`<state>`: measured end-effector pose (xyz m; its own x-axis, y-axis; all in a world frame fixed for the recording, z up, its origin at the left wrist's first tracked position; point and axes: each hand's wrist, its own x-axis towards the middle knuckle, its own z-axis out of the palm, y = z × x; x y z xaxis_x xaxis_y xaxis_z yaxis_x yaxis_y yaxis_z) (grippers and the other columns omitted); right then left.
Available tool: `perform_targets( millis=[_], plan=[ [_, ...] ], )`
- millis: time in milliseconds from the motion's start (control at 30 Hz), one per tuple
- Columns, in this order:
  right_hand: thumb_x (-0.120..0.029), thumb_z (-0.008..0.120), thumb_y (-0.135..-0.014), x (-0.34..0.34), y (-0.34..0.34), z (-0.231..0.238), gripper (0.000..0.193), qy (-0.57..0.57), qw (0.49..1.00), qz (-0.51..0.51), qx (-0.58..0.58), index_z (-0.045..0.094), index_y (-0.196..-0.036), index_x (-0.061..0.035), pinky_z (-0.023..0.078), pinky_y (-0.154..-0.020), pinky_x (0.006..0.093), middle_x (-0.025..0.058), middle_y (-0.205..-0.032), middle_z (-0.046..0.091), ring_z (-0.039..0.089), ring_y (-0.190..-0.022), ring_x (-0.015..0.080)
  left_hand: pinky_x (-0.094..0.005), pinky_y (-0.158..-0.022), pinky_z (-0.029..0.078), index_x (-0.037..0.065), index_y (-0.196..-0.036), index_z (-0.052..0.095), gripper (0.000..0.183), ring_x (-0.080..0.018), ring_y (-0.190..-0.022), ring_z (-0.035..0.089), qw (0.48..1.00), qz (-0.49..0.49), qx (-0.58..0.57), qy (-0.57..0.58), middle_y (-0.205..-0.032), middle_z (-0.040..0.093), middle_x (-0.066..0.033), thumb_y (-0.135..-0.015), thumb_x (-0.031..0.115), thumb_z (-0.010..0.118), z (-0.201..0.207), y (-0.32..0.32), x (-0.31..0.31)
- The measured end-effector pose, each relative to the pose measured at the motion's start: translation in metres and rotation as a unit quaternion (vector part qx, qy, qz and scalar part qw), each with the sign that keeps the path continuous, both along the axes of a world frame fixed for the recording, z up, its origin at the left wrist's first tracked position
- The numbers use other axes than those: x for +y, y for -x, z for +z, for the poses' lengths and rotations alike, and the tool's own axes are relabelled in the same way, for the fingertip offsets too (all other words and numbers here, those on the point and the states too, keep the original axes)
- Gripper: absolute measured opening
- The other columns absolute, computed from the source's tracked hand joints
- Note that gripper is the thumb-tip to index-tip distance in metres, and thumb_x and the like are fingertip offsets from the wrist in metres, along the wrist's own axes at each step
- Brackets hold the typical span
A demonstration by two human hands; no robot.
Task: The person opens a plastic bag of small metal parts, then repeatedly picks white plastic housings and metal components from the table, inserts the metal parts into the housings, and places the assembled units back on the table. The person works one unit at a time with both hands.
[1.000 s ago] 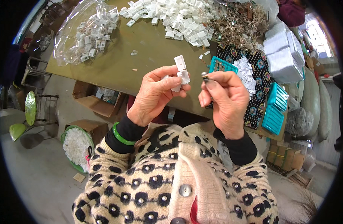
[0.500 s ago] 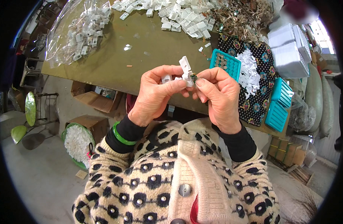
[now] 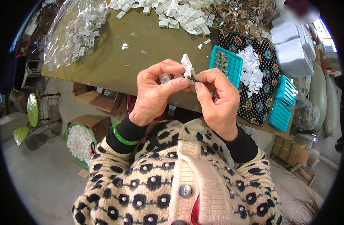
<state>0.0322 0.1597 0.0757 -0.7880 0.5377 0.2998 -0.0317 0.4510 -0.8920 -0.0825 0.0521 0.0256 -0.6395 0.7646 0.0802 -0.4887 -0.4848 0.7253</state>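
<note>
My left hand [image 3: 151, 93] is closed around a small white plastic case [image 3: 187, 64], whose lid part stands up between my two hands. Another white piece [image 3: 165, 78] shows in the palm side of the same hand. A tiny circuit board [image 3: 193, 78], green and dark, sits at the open part of the case. The fingertips of my right hand [image 3: 220, 101] are pinched on its edge, pressing against the case. My fingers hide most of the board and the lower case.
White plastic cases [image 3: 187, 17] are heaped at the table's far side, beside tangled wired parts [image 3: 247, 18]. A clear bag [image 3: 82, 37] of cases lies far left. At right are a teal tray [image 3: 236, 66] with round metal parts, white pieces [image 3: 250, 71] on dark cloth, and stacked white trays [image 3: 292, 52].
My right hand has brought the circuit board from beside the case into its open part. The case is tilted slightly differently, and the view has shifted a little.
</note>
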Motion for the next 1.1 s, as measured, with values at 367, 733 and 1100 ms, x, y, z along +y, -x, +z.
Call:
perform_targets(
  millis=[367,733,1100],
  plan=[
    [0.015,0.062,-0.075,-0.004,0.001,-0.022,0.026,-0.252,0.964,-0.028,0.081,0.059,-0.097,0.0006,0.048,-0.059,0.0343,0.0144,-0.088,0.059,0.059,-0.072,0.0270,-0.0219,-0.062,0.051,0.000,-0.091,0.068,0.014,-0.0079,-0.071,0.061,0.986,0.072,0.056,0.141,-0.083,0.065,-0.0013,-0.080,-0.004,0.073,0.007,-0.011,-0.004],
    [0.009,0.059,-0.086,-0.013,0.006,-0.025,0.014,-0.162,0.984,-0.047,0.057,0.055,-0.094,-0.0018,0.046,-0.062,0.0291,0.0100,-0.086,0.055,0.054,-0.070,0.0216,-0.0259,-0.054,0.048,0.000,-0.094,0.060,0.012,-0.0143,-0.067,0.062,0.973,-0.014,-0.205,0.106,-0.080,0.064,-0.0075,-0.084,-0.001,0.067,0.020,-0.007,-0.009],
    [-0.001,0.061,-0.093,-0.015,0.007,-0.017,0.010,0.434,0.901,0.016,-0.011,0.054,-0.100,-0.0023,0.046,-0.059,0.0242,0.0047,-0.083,0.059,0.057,-0.065,0.0116,-0.0263,-0.053,0.051,-0.002,-0.103,0.059,0.017,-0.0150,-0.062,0.062,0.983,0.015,-0.158,0.088,-0.084,0.065,-0.0092,-0.087,0.000,0.064,0.023,0.000,-0.020]
  ],
)
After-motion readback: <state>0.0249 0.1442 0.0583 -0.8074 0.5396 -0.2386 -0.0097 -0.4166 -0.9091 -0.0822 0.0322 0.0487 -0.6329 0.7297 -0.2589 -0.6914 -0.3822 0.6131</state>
